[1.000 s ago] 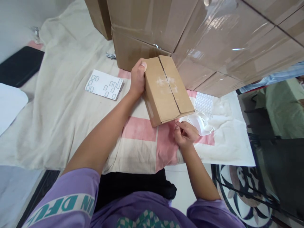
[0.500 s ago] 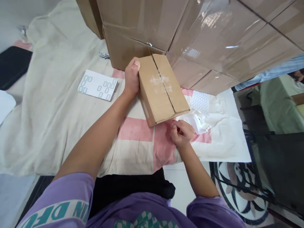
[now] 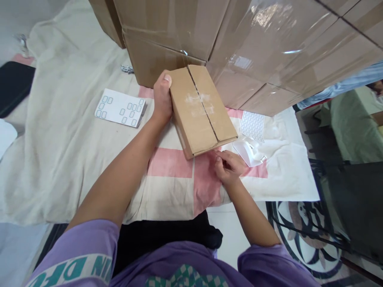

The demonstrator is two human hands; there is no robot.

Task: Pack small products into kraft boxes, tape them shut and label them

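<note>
A small brown cardboard box is tilted over the cloth, its top flaps meeting along a dark seam with pale scuffs beside it. My left hand grips the box's far left side, thumb on the top edge and the other fingers hidden behind it. Just below the near right edge of the box is my right hand, its fingers curled together in a pinch. What they pinch, if anything, is too small or hidden to make out. To the left lies a folded white card printed with small outlined rectangles.
Large taped cartons stand along the back. A patterned paper sheet and crumpled white paper lie on the right. A black flat object is at far left. The cream-and-pink cloth covers the surface.
The view has shifted slightly. Both hands and the small box keep nearly the same pose, with the right hand still pinched at the box's near edge.
</note>
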